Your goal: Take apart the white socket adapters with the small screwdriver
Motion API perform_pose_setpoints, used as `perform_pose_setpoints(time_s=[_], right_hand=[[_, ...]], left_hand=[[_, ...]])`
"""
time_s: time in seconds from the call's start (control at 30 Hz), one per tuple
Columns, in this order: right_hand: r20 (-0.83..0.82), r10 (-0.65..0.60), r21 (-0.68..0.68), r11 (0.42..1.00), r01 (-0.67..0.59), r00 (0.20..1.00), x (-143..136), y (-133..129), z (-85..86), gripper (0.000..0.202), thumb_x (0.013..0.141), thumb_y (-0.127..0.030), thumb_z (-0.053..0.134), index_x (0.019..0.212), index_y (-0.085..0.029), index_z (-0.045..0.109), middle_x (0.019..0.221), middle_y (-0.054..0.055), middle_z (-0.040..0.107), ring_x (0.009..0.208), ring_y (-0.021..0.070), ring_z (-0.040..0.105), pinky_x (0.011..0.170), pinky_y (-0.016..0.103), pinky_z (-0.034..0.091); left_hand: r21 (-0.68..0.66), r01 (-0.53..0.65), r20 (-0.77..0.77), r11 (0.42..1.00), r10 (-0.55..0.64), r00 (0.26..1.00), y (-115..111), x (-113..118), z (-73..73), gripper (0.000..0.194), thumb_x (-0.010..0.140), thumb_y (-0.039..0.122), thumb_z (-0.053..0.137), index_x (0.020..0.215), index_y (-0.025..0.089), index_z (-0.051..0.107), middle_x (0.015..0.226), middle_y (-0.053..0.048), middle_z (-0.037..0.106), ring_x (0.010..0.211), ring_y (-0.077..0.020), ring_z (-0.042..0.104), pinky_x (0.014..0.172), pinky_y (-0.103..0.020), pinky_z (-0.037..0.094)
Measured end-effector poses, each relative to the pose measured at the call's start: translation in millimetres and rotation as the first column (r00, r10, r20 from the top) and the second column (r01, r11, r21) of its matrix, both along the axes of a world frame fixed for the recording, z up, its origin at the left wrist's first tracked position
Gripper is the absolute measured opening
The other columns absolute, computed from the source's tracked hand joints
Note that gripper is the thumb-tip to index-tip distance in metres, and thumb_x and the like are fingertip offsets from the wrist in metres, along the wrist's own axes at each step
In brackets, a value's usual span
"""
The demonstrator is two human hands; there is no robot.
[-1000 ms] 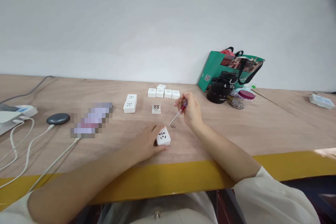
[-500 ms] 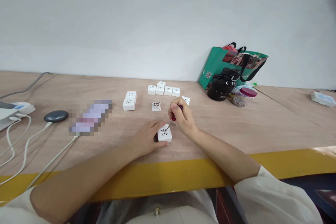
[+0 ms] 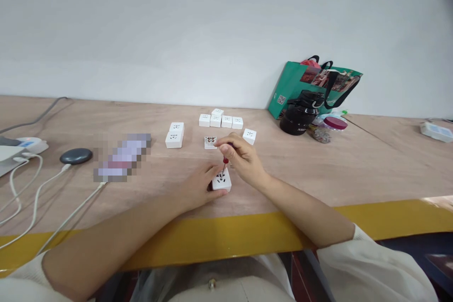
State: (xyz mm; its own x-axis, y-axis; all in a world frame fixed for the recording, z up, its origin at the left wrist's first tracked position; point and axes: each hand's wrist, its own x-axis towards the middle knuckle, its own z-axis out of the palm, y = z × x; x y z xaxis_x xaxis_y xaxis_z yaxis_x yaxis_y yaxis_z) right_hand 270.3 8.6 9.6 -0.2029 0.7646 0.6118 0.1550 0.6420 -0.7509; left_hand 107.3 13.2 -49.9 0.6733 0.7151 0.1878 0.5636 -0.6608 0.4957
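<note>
A white square socket (image 3: 222, 183) lies face up on the wooden table, gripped at its left side by the thumb and fingers of my left hand (image 3: 200, 186). My right hand (image 3: 244, 158) is closed round a red-handled screwdriver (image 3: 225, 161), whose shaft stands nearly upright with its tip at the middle of the socket face. Just beyond is an open socket part (image 3: 210, 142) with metal pieces inside, partly behind my right fingers. A single white socket (image 3: 249, 136) sits to its right.
Several white sockets (image 3: 226, 121) stand in a row farther back, and two more (image 3: 174, 139) lie to the left. A phone-like blurred object (image 3: 123, 158), a dark round device (image 3: 75, 156) and cables are at left. A black flask (image 3: 299, 115) and green bag (image 3: 292, 82) stand at back right.
My right hand has shifted left and tilted the screwdriver from a slant to nearly upright. The single socket at the right is now uncovered. My left hand keeps its place.
</note>
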Motion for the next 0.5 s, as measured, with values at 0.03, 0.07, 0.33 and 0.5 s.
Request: perform_pose_setpoints(time_s=[0.03, 0.07, 0.33, 0.5], right_hand=[[-0.025, 0.004, -0.022, 1.000, -0.005, 1.000, 0.0, 0.1, -0.1, 0.024, 0.084, -0.045, 0.051, 0.087, -0.022, 0.056, 0.074, -0.001, 0.050, 0.061, 0.0096, 0.049, 0.058, 0.026, 0.044], [-0.055, 0.008, -0.050, 0.999, -0.011, 0.998, -0.2, -0.1, -0.4, 0.023, 0.082, -0.044, 0.054, 0.091, -0.022, 0.055, 0.074, -0.001, 0.051, 0.061, 0.0093, 0.049, 0.058, 0.026, 0.045], [-0.021, 0.084, 0.071, 0.994, -0.083, 0.996, -0.1, -2.9, 2.0, 0.021, 0.091, -0.033, 0.042, 0.101, -0.023, 0.057, 0.078, 0.000, 0.055, 0.064, 0.0099, 0.054, 0.063, 0.028, 0.048], [0.049, -0.059, 0.205, 0.978, 0.047, 0.997, 0.3, -2.7, 1.8, 0.014, 0.088, -0.030, 0.048, 0.095, -0.024, 0.058, 0.080, 0.001, 0.056, 0.072, 0.0124, 0.054, 0.065, 0.029, 0.048]], left_hand=[[0.005, 0.001, 0.001, 1.000, -0.001, 1.000, 0.2, -0.2, -0.4, 0.054, 0.081, 0.044, 0.057, 0.128, 0.024, 0.037, 0.120, -0.007, 0.048, 0.109, -0.0267, 0.047, 0.094, -0.042, 0.040], [0.008, 0.006, 0.000, 1.000, -0.006, 1.000, 0.5, -0.4, -0.9, 0.053, 0.081, 0.043, 0.057, 0.127, 0.024, 0.038, 0.119, -0.007, 0.048, 0.108, -0.0266, 0.047, 0.094, -0.042, 0.040], [0.007, -0.007, -0.014, 1.000, 0.007, 1.000, 1.3, -0.7, -2.1, 0.057, 0.082, 0.043, 0.057, 0.132, 0.025, 0.035, 0.126, -0.006, 0.045, 0.116, -0.0280, 0.043, 0.098, -0.042, 0.037], [0.008, 0.021, -0.012, 1.000, -0.021, 1.000, 0.4, 0.7, 1.6, 0.056, 0.082, 0.040, 0.057, 0.131, 0.022, 0.036, 0.124, -0.008, 0.046, 0.116, -0.0261, 0.043, 0.100, -0.042, 0.037]])
